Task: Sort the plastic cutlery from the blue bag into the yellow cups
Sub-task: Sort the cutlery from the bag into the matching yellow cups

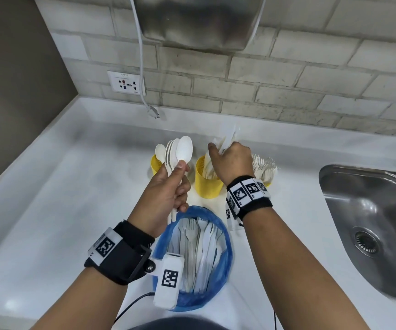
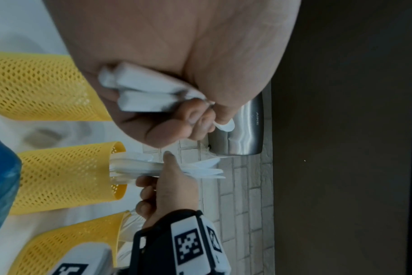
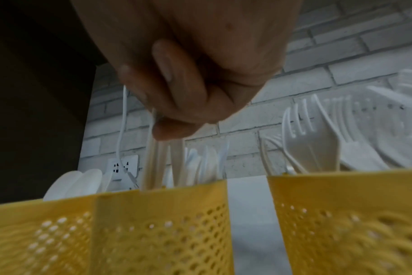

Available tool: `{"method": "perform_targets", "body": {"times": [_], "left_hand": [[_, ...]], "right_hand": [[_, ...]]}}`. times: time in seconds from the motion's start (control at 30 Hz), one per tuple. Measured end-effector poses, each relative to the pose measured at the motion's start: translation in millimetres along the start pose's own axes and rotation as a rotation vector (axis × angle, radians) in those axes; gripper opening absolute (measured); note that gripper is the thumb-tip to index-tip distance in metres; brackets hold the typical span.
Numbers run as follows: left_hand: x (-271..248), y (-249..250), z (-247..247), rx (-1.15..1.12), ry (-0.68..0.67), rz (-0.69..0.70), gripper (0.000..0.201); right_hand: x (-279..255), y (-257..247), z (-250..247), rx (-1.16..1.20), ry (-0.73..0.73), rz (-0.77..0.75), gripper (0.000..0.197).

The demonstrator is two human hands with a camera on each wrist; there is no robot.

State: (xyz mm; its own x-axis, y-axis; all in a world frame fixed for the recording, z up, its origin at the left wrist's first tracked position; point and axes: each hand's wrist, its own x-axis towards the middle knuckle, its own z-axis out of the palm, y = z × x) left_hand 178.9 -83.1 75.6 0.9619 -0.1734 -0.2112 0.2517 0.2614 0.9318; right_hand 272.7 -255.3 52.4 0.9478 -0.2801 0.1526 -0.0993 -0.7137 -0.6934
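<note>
Knives (image 1: 225,141) sit pinched in our right hand (image 1: 231,160), entering the middle yellow cup (image 1: 209,184) beneath it; our left hand (image 1: 166,194) grips spoons (image 1: 180,153) above the blue bag (image 1: 225,253). Next we release, then place spoons left.

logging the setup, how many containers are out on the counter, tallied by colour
yellow cups: 3 (left cup, middle cup, right cup, mostly hidden behind the right hand in the head view)
blue bag: 1
total: 4
</note>
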Motion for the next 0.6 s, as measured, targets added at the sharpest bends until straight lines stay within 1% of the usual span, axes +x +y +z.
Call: {"method": "perform_targets", "body": {"times": [0.07, 0.13, 0.27, 0.33, 0.4, 0.47, 0.6], "left_hand": [[1, 0, 0, 0.012, 0.01, 0.013, 0.023], [2, -1, -2, 0.04, 0.012, 0.036, 0.022], [4, -2, -4, 0.091, -0.003, 0.064, 0.024], [4, -2, -2, 0.103, -0.015, 0.076, 0.025], [3, -2, 0, 0.123, -0.027, 0.086, 0.026], [3, -3, 2, 0.137, -0.037, 0.083, 0.026], [1, -2, 5, 0.106, -0.055, 0.066, 0.031]], "right_hand": [[-1, 4, 2, -0.059, -0.055, 0.004, 0.047], [-3, 6, 2, -0.09, -0.06, -0.021, 0.051], [-17, 1, -8, -0.034, 0.033, -0.084, 0.048], [-26, -6, -17, 0.056, 0.091, -0.117, 0.037], [-37, -13, -25, 0.192, 0.107, -0.145, 0.021], [-49, -19, -34, 0.311, 0.077, -0.16, 0.014], [-67, -30, -45, 0.468, -0.042, -0.205, 0.01]]}}
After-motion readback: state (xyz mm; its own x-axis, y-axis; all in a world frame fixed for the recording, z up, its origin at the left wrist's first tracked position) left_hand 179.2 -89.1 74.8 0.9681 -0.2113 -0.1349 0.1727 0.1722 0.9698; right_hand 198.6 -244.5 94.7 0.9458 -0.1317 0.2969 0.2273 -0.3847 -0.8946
